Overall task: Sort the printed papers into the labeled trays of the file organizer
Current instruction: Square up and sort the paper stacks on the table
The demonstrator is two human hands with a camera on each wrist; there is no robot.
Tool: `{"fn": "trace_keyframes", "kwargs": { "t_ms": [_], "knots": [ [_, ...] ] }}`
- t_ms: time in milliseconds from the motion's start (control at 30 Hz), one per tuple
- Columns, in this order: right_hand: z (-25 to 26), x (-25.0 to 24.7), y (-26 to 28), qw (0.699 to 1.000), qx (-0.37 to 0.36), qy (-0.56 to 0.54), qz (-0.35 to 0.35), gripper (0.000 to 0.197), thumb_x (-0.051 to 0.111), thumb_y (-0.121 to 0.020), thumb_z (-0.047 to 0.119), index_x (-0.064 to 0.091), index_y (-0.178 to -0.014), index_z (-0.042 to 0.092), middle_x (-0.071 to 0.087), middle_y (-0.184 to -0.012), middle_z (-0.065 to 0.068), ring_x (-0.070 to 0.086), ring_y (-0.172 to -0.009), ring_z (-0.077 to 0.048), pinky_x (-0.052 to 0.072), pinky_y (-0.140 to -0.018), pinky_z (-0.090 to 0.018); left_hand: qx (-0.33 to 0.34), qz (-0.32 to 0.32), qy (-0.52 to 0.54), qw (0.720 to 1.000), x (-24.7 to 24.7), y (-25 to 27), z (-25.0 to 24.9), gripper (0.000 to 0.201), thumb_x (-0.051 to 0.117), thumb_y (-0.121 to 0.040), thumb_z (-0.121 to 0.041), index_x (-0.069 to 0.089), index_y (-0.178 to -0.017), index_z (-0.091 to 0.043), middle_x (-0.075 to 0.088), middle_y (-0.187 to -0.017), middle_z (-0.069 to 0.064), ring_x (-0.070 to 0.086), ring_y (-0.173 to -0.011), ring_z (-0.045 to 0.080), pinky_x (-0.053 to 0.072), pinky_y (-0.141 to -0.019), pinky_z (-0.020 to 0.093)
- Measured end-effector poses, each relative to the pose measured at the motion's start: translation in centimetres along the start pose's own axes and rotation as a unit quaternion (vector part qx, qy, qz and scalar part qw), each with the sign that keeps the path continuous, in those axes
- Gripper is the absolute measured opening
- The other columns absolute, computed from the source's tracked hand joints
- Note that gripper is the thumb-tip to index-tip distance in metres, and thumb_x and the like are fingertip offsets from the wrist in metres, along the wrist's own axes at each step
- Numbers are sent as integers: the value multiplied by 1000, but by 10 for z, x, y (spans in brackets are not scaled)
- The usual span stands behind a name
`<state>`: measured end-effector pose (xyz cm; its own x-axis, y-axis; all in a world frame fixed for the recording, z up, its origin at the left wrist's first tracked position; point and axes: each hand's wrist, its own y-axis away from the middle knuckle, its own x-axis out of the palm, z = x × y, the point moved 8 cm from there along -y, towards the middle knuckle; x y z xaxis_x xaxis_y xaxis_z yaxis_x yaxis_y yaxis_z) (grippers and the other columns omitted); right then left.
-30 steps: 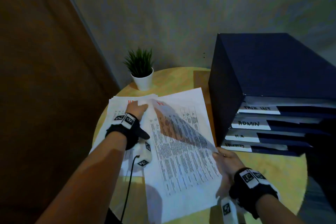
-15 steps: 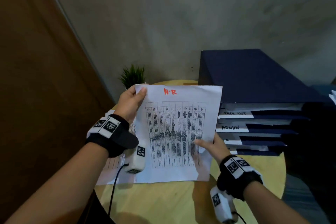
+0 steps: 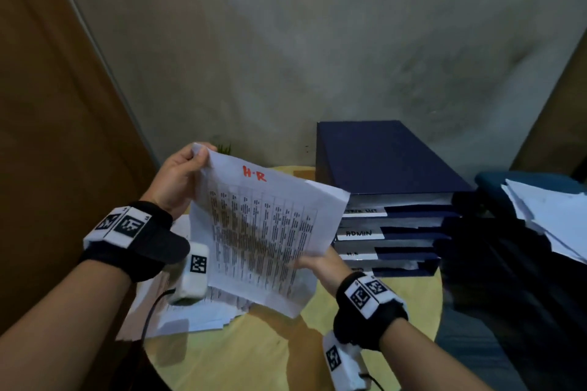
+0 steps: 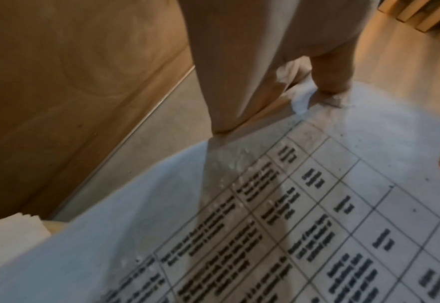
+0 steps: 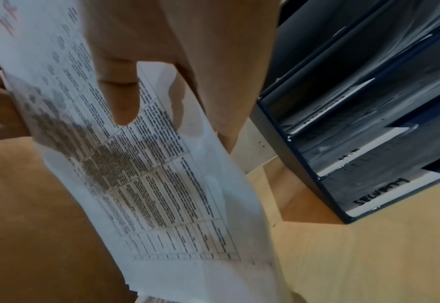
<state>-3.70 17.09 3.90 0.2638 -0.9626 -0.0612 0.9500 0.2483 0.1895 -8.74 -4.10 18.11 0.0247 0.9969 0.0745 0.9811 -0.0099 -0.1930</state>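
I hold a printed sheet (image 3: 263, 232) with a table and a red "H.R" mark, raised and tilted above the round table. My left hand (image 3: 178, 178) pinches its top left corner (image 4: 301, 102). My right hand (image 3: 317, 263) pinches its right edge lower down, thumb on the printed side (image 5: 120, 98). The dark blue file organizer (image 3: 381, 162) stands to the right, its stacked trays labeled; "ADMIN" (image 3: 359, 233) reads clearly, and an "H.R" label (image 3: 352, 253) sits below it. A pile of more printed papers (image 3: 190, 314) lies on the table under my left wrist.
The round wooden table (image 3: 254, 352) carries the pile and the organizer. A small green plant (image 3: 224, 147) peeks from behind the held sheet. A brown door panel (image 3: 47, 136) is on the left. More loose papers (image 3: 546, 216) lie on a dark surface at far right.
The sheet was peeled off the pile and lifted upright in both hands. It is now higher and tilted, its right side nearer the organizer. The head view has tipped upward.
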Motion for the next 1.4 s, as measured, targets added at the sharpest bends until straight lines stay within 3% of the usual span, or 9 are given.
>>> {"fn": "trace_keyframes", "kwargs": {
  "t_ms": [133,233,333,433,567,700,900,1133,1400],
  "knots": [
    [1,3,12,998,9,-52,-16,26,63,-88,13,54,-110,23,58,-110,6,54,-108,-10,41,-97,-20,17,-42,56,997,-9,5,-9,55,35,-100,-16,71,-60,-27,64,-58,-13,61,-57,1,50,-57,13],
    [2,-11,16,989,19,-116,-85,25,61,-89,13,57,-114,10,62,-121,-11,57,-113,-22,40,-107,-36,15,-96,32,995,-18,6,2,32,40,-100,-17,67,-86,-24,65,-75,-10,58,-68,6,49,-65,22],
    [7,-23,28,971,26,-201,-123,33,54,-93,8,52,-126,1,58,-125,-17,53,-121,-34,41,-104,-42,-63,-37,-85,994,-5,20,30,24,49,-97,-20,52,-120,-22,63,-90,-2,56,-72,14,48,-59,22],
    [5,-40,39,953,27,-263,-145,27,50,-96,9,50,-123,7,59,-113,-9,52,-119,-31,39,-106,-45,-179,64,-141,972,15,49,76,28,65,-88,-20,59,-115,-20,71,-97,9,72,-76,22,60,-65,33],
    [-18,-67,48,931,41,-302,-201,24,51,-96,9,52,-120,10,53,-133,-13,51,-121,-36,36,-109,-51,-215,89,-215,948,33,54,116,40,75,-76,-22,63,-113,-10,68,-113,14,65,-100,30,49,-95,46],
    [-68,-87,66,884,86,-340,-309,48,56,-93,14,43,-137,-1,51,-130,-7,49,-124,-37,37,-107,-53,-112,112,-401,902,83,35,125,26,57,-92,-22,66,-110,-6,68,-110,12,63,-105,26,43,-85,28],
    [-144,-100,106,790,216,-321,-476,46,46,-98,20,44,-131,-11,49,-135,-24,51,-114,-36,43,-95,-40,3,161,-531,832,172,43,139,26,42,-99,-27,60,-116,-23,66,-116,6,61,-104,29,50,-87,35],
    [-201,-94,131,779,341,-246,-465,43,36,-101,17,45,-128,-15,54,-112,-30,53,-100,-40,36,-77,-37,-64,237,-609,754,194,49,213,25,39,-100,-25,59,-111,-14,65,-105,10,61,-93,28,43,-71,30],
    [-206,-117,131,796,321,-161,-487,42,43,-99,20,49,-124,-14,60,-106,-28,55,-86,-34,44,-76,-38,-213,216,-522,797,157,71,265,35,36,-101,-27,59,-114,-5,63,-115,16,60,-104,30,39,-76,26]
  ]
}}
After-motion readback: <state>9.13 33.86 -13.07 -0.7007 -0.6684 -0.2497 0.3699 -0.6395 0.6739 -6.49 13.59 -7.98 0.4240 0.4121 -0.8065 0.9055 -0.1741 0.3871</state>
